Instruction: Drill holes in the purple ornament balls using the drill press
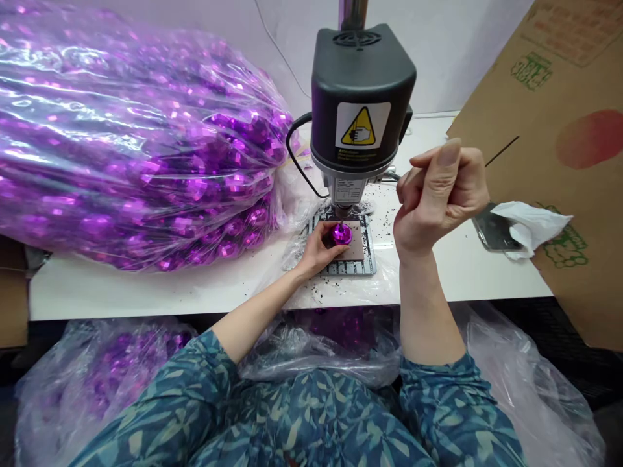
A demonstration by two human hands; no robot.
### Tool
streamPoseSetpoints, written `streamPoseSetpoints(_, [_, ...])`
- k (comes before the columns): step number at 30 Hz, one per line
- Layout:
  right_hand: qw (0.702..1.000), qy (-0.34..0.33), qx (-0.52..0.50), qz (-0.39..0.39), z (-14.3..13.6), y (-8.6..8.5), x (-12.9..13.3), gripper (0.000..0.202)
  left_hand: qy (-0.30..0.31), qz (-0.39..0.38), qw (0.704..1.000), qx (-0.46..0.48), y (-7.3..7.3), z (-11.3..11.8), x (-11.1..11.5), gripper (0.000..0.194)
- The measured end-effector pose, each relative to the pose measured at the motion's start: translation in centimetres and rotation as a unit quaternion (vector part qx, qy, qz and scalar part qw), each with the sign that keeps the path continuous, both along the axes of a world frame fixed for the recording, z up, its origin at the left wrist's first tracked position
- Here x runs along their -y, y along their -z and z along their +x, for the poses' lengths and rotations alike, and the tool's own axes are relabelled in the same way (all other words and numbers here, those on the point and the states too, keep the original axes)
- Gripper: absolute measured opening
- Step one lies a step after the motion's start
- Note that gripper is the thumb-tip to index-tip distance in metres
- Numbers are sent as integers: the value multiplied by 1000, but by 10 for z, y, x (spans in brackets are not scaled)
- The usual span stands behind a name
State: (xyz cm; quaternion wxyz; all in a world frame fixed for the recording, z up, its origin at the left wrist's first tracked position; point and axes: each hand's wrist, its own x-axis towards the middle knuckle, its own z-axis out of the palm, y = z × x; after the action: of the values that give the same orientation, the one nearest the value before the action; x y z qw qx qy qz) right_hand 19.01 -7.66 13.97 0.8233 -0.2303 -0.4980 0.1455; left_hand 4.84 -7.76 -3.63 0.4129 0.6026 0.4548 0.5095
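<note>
A shiny purple faceted ball (341, 234) sits on a brown square board (357, 248) on the metal base of a drill press (363, 84). My left hand (321, 250) pinches the ball from its left side, thumb in front and fingers behind. The chuck (342, 211) is right above the ball; I cannot tell whether the bit touches it. Raised to the right of the motor housing, my right hand (438, 194) is closed in a fist. Whatever it grips, if anything, is hidden by the fingers.
A large clear bag of purple faceted balls (195, 175) fills the left. Dark shavings litter the white table (146, 292) around the base (370, 266). At right stand a cardboard box (584, 259), a phone (491, 230) and a white tissue (530, 224). Plastic bags (111, 376) hang below.
</note>
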Motion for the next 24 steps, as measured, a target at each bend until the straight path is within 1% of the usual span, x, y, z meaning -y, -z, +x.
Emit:
streamPoseSetpoints(4, [999,10,10,46,2,9,-2,35,-2,1,1000,-10,-3,-1,2,58])
streamPoseSetpoints(9, [998,30,32,54,5,21,-4,32,4,-3,1000,-8,-4,-1,2,57])
streamPoseSetpoints(14, [993,58,52,91,8,35,-7,27,7,0,1000,3,-2,-1,1,57])
streamPoseSetpoints(18, [990,50,46,124,9,40,-11,21,7,3,1000,9,-2,-1,2,57])
streamPoseSetpoints(24, [987,39,51,148,10,50,-15,21,3,-2,1000,2,-3,0,3,57])
